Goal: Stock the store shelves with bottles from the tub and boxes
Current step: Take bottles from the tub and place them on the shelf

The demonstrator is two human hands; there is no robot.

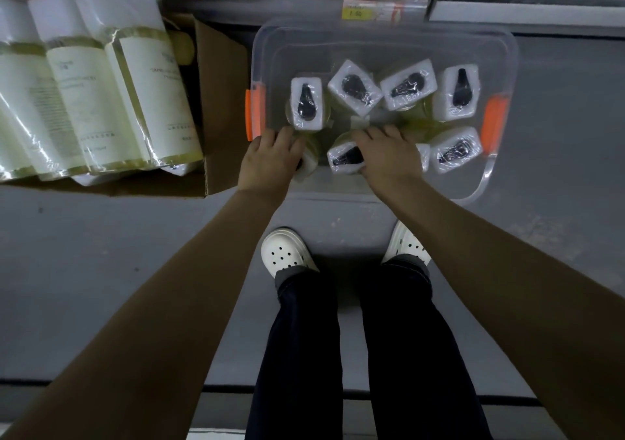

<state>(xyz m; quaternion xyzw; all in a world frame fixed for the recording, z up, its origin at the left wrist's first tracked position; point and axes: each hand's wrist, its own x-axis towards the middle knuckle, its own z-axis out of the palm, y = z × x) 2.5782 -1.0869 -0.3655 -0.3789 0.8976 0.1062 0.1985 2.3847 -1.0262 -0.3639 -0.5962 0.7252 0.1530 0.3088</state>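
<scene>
Obs., head view, looking straight down. Clear plastic tub (389, 44) sat on the grey floor (101, 270), just ahead of the person's white clogs (285, 252). Orange latches (253, 115) were seen at both short ends of the tub.

Tub contents were shrink-wrapped pump bottles standing upright, seen from the top as white caps with black pump heads. The far row of four bottles (353, 88) stood packed side by side. The near row held more, among them one at the near right (455, 150) that was not touched by either hand.

Left hand (270, 157) was at the tub's near-left corner, fingers bent down over the top of the near-left bottle (309, 162), gripping it. Most of that bottle was hidden under the hand.

Right hand (389, 155) was at the middle of the near row, fingers curled over the cap of the near-middle bottle (345, 160), thumb at its near side, holding it. This bottle tilted slightly toward the person. Both held bottles were inside the tub.

Left of the tub and touching its side was an open cardboard box (220, 101) with larger labelled bottles (152, 94) of pale yellow liquid, wrapped in film and leaning side by side.

Beyond the tub ran a shelf edge with a yellow price tag (356, 13); its print was too blurred to read
</scene>
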